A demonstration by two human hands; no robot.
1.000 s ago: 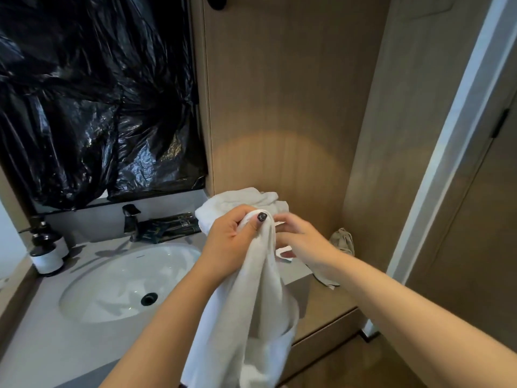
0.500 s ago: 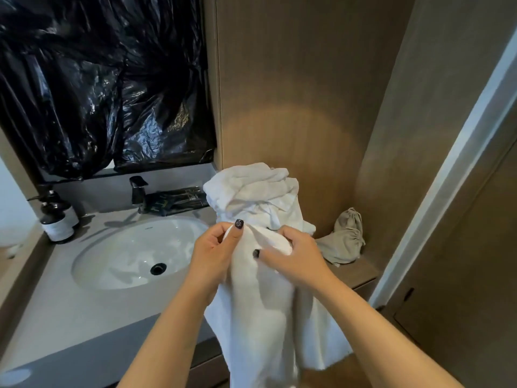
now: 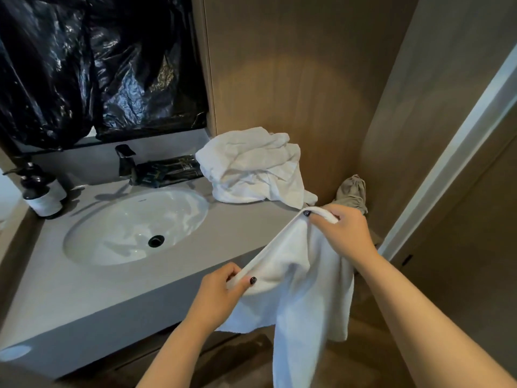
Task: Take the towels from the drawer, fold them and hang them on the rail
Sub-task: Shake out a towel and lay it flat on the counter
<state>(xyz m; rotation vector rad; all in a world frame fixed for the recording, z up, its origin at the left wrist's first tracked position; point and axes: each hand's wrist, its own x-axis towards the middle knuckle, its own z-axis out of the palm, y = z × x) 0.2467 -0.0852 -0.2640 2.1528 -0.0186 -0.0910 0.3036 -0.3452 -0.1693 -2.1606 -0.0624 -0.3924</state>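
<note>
Over the vanity's front edge, left hand (image 3: 221,289) at seven o'clock, right hand (image 3: 342,229) at two, both pinching the hem of a soft, limp white towel (image 3: 296,289); grip corners

Both bare forearms reached forward from the lower edge of the view. The left hand (image 3: 221,292) was lower and nearer to the body, with its fingers curled and its thumb pressed down in a pinch; the thumbnail was dark. The right hand (image 3: 342,233) was higher and further forward, its back turned up, its fingers curled under and its thumb also pinching.
</note>
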